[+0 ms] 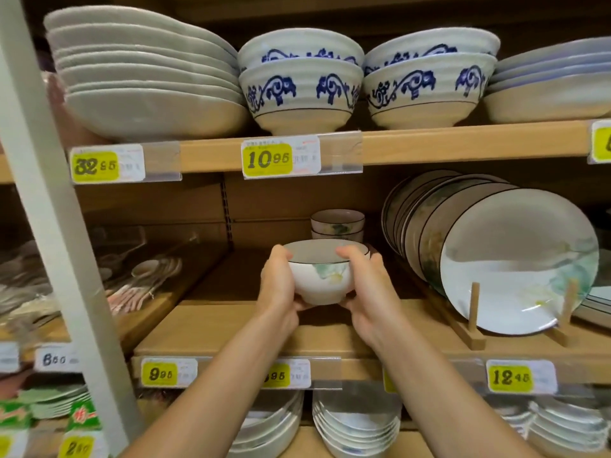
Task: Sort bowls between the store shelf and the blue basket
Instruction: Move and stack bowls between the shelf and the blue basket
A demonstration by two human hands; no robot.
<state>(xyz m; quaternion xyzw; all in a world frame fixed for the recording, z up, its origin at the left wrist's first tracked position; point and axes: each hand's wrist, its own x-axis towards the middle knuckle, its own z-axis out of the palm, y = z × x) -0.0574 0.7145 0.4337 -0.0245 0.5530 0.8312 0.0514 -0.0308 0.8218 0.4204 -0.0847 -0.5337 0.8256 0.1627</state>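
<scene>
Both hands are on one bowl. The small white bowl (319, 276), dark line round its rim and a green and yellow wash on its side, sits upright between the palms over the middle shelf (231, 328), fingers tucked under its foot. The left hand (279, 285) clasps the left side with the thumb up at the rim. The right hand (370, 285) clasps the right side, thumb hooked over the rim into the bowl. So the two hands are close together, clamped on that bowl from either side.

Farther back on the same shelf, just behind the held bowl, stands a short stack of matching bowls (337, 223). To the right, a row of plates (515, 259) with the same dark rims leans on edge in a wooden rack (475, 309), the nearest one showing a green wash.

On the shelf above, two stacks of blue-patterned bowls (301, 90) stand side by side, with a tall pile of wide pale bowls (145, 81) to their left. Yellow price tags run along the shelf edges: 32.95 (96, 166) and 10.95 (267, 160) above, 9.95 (160, 374) and 12.45 (510, 378) below. Under the forearms, more white bowls (357, 424) are stacked on the bottom shelf. A pale post (49, 193) slants up the left side, with packets of spoons (145, 276) beyond it.
</scene>
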